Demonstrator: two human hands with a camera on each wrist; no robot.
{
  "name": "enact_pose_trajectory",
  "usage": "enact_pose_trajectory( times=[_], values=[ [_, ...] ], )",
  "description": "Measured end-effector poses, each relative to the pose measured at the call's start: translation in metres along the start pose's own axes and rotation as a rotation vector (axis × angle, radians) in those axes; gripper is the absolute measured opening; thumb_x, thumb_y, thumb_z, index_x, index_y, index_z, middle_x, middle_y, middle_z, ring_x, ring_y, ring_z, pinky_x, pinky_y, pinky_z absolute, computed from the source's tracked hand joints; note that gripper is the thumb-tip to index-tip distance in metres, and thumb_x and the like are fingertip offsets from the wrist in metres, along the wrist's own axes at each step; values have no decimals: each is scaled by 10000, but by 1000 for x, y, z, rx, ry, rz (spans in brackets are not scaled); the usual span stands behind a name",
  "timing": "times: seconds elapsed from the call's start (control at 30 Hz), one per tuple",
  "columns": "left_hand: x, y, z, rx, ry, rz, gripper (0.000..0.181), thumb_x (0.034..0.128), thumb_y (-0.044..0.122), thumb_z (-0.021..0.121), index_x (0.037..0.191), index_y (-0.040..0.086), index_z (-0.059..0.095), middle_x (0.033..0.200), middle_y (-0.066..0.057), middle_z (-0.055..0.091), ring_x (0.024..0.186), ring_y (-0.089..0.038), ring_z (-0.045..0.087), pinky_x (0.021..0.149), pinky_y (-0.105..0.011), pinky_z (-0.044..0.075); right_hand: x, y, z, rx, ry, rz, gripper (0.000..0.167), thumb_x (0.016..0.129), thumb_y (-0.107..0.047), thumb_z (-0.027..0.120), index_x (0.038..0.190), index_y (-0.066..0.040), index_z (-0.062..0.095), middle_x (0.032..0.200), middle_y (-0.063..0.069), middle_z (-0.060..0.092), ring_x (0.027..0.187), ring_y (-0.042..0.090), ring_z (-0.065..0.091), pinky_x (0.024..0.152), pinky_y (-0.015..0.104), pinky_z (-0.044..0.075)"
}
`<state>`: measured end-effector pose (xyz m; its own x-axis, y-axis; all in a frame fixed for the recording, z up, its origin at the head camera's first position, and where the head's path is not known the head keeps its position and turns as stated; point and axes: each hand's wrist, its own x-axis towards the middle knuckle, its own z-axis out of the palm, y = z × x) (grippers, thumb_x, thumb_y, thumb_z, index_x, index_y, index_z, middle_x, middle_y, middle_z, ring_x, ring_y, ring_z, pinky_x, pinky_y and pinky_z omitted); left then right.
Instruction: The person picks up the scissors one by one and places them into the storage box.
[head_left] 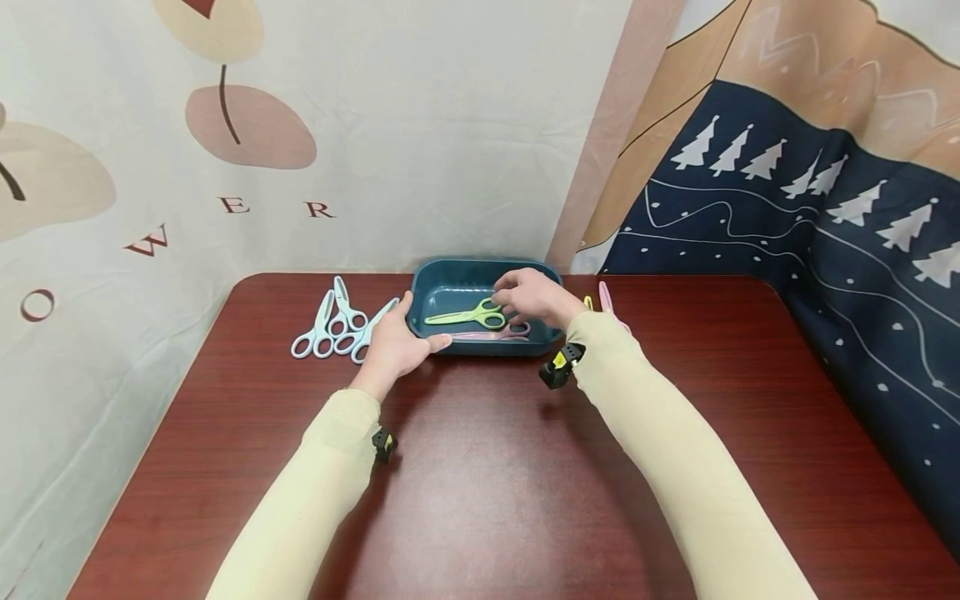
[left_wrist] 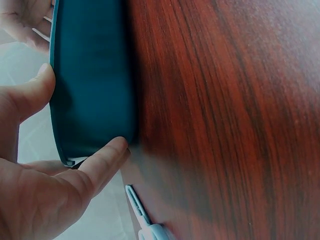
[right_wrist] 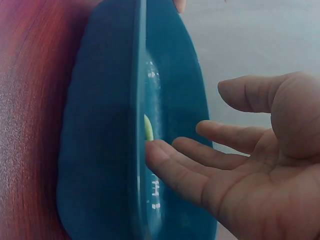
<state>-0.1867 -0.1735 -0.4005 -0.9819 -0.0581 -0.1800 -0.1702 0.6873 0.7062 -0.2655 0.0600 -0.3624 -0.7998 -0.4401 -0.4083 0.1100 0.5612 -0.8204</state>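
Observation:
A teal plastic bin (head_left: 487, 348) sits at the table's far edge. My left hand (head_left: 393, 343) holds its near left corner, thumb at the front wall and fingers along the left side. Inside the bin lie green scissors (head_left: 461, 317) and, nearer to me, pink scissors (head_left: 487, 336). My right hand (head_left: 534, 297) is over the bin's right part with its fingers spread apart, close to the green handles. In the right wrist view, nothing shows between the fingers of the right hand (right_wrist: 245, 170); only a green bit of scissors (right_wrist: 148, 128) appears past the rim.
Left of the bin, three pairs of light blue scissors (head_left: 324, 329) lie on the dark red table (head_left: 480, 467). Pink scissors (head_left: 606, 298) and a green handle (head_left: 588, 302) show at its right, partly hidden by my right forearm. A patterned cloth (head_left: 420, 142) hangs behind.

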Motion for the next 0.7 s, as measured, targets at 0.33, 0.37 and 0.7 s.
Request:
enact_pose_trajectory(
  times=[0.33, 0.37, 0.7],
  values=[
    [2, -2, 2, 13, 0, 6, 1025, 913, 365, 788, 1650, 29, 159, 1678, -230, 248, 1552, -390, 232, 1237, -515, 282, -15, 7, -15, 56, 24, -46, 452, 1066, -116, 527, 1464, 92, 476, 1476, 287, 505, 1308, 445, 566, 1060, 502, 513],
    [2, -2, 2, 14, 1, 7, 1025, 912, 364, 788, 1650, 29, 160, 1678, -230, 248, 1552, -390, 233, 1236, -516, 283, -16, 8, -16, 63, 26, -51, 450, 1069, -115, 522, 1464, 95, 473, 1478, 293, 500, 1307, 452, 564, 1060, 505, 512],
    [2, -2, 2, 1, 6, 2, 1037, 903, 356, 801, 1653, 40, 160, 1682, -215, 250, 1553, -382, 238, 1230, -520, 295, -29, 17, -28, 116, 72, -82, 414, 1077, -93, 506, 1447, 93, 485, 1483, 308, 488, 1304, 473, 557, 1047, 478, 526]
  ],
)
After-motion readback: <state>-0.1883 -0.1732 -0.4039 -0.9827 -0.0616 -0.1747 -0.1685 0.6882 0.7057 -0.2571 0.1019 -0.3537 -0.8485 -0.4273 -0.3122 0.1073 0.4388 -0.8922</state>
